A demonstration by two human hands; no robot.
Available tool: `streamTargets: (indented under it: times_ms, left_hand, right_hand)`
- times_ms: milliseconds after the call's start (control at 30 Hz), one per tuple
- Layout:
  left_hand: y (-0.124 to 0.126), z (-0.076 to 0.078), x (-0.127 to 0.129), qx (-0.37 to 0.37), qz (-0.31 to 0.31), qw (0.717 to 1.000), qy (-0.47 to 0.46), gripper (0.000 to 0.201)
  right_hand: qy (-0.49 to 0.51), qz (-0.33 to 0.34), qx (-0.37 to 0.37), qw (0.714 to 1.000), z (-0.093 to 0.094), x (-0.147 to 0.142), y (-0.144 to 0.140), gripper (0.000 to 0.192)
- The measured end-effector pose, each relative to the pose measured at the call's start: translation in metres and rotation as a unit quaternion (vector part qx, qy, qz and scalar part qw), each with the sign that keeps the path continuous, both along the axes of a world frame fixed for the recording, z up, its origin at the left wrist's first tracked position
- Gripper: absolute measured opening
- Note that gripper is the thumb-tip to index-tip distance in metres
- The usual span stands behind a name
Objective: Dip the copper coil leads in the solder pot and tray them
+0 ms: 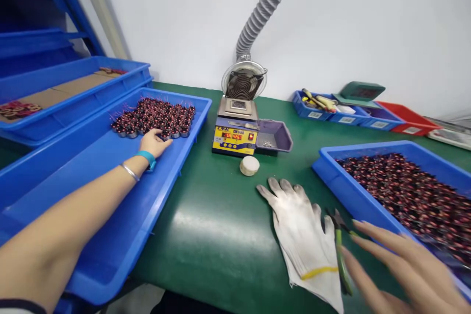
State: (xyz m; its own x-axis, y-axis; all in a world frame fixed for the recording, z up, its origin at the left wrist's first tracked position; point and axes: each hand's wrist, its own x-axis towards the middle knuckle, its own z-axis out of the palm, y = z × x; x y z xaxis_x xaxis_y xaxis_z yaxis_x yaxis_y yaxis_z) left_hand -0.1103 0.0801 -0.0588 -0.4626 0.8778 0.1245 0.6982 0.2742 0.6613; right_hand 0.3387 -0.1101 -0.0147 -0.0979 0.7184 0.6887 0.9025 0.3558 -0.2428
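My left hand [155, 144] reaches into the long blue tray [91, 176] on the left. Its fingers and thumb close around a small round wired component [166, 135] at the front edge of a cluster. These components [150, 115] have silver sides, dark tops and thin red wires. At the lower right, my right hand [408, 270] is open and slightly blurred, with its fingers spread and nothing in them. It hovers beside green-handled cutting pliers [340, 255] and the blue tray [327, 169] of similar dark and red parts [412, 186].
White work gloves [303, 235] lie mid-table near a round pale block [249, 166]. Behind stand a yellow solder pot [234, 138] with a fan and grey hose [267, 5], and a purple bin [281, 137]. Small blue bins [312, 112] and a red bin [408, 117] line the wall.
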Motion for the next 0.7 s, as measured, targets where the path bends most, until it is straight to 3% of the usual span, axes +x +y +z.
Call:
streamTargets:
  times_ms: [133, 300, 400, 500, 567, 633, 700]
  left_hand:
    - [-0.003, 0.004, 0.004, -0.004, -0.013, 1.000, -0.003, 0.041]
    - [-0.008, 0.009, 0.011, 0.000, -0.057, 0.998, -0.035, 0.031]
    - [-0.010, 0.024, 0.024, 0.038, -0.033, 0.997, -0.052, 0.034]
    - [-0.021, 0.049, 0.056, 0.104, -0.033, 0.990, -0.094, 0.038]
    - [-0.037, 0.064, 0.086, 0.156, -0.087, 0.971, -0.158, 0.037]
    - [-0.058, 0.073, 0.116, 0.156, -0.180, 0.947, -0.217, 0.036]
    - [-0.078, 0.075, 0.137, 0.134, -0.231, 0.932, -0.247, 0.035]
  right_hand:
    - [-0.091, 0.166, 0.021, 0.982, -0.004, -0.037, 0.016, 0.024]
    - [-0.072, 0.255, 0.001, 0.964, -0.008, -0.069, 0.023, 0.022]
    - [-0.028, 0.300, -0.042, 0.953, -0.003, -0.085, 0.027, 0.022]
    - [0.038, 0.321, -0.073, 0.944, 0.004, -0.104, 0.042, 0.024]
    - [0.099, 0.315, -0.065, 0.942, 0.006, -0.120, 0.059, 0.029]
    - [0.165, 0.308, -0.056, 0.935, 0.007, -0.139, 0.079, 0.041]
    - [0.218, 0.303, -0.067, 0.925, 0.006, -0.155, 0.095, 0.046]
